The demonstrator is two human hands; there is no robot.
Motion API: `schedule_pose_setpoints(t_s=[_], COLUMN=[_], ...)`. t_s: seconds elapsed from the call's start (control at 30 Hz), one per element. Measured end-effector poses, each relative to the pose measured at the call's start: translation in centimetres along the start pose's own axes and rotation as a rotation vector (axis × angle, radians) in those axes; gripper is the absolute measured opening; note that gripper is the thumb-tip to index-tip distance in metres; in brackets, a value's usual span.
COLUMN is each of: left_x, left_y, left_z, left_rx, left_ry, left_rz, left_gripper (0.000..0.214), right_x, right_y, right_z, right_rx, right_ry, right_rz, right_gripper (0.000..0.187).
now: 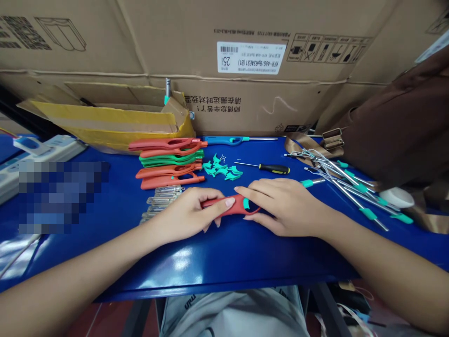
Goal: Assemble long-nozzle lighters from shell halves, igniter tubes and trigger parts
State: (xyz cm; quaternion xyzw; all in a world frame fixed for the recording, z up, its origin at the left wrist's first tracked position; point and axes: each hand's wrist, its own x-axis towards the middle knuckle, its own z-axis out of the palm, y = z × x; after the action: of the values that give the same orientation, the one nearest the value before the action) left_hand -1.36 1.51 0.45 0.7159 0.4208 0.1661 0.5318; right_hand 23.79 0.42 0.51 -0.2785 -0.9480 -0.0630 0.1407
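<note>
Both my hands meet on a red plastic lighter handle (235, 205) with a small green trigger, lying on the blue table (224, 262). My left hand (191, 213) pinches its left end between thumb and fingers. My right hand (280, 203) grips the right end, fingers curled over it. Just beyond lie small green trigger pieces (220, 168) and a black-and-yellow screwdriver (270, 168).
A stack of red and green handle shells (170, 161) sits at the back left, with clear lighter tubes (159, 203) in front. Several metal rods with green collars (351, 187) lie at right beside a brown bag (396, 121). Cardboard boxes (245, 61) stand behind; a power strip (42, 147) lies left.
</note>
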Motion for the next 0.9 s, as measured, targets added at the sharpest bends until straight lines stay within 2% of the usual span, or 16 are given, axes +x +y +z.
schedule_pose_setpoints(t_s=[0.1,0.2,0.33,0.47,0.63,0.8,0.9], left_x=[0.0,-0.1,-0.3,-0.3,-0.5,-0.4,-0.2], left_y=[-0.2,-0.6,-1.3,-1.6,-1.7,-1.6,-1.5], left_z=[-0.2,-0.3,-0.5,-0.5,-0.4,-0.6,-1.0], left_rx=[0.173,0.394,0.522,0.602,0.653,0.619,0.612], left_ry=[0.075,0.14,0.126,0.084,0.091,0.078,0.069], left_rz=[0.227,0.453,0.598,0.577,0.534,0.553,0.548], left_gripper=[0.028,0.027,0.025,0.027,0.031,0.029,0.027], right_x=[0.0,0.0,-0.1,0.0,0.1,0.2,0.1], right_y=[0.1,0.1,-0.1,-0.2,-0.3,-0.2,0.3], right_z=[-0.2,-0.3,-0.3,0.0,0.2,0.1,-0.2], right_rx=[0.047,0.089,0.092,0.112,0.166,0.166,0.173], right_ry=[0.0,-0.009,-0.008,-0.048,-0.129,-0.113,-0.115], right_rz=[0.041,0.066,0.038,-0.008,0.028,0.039,0.068], right_gripper=[0.046,0.041,0.038,0.037,0.039,0.043,0.038])
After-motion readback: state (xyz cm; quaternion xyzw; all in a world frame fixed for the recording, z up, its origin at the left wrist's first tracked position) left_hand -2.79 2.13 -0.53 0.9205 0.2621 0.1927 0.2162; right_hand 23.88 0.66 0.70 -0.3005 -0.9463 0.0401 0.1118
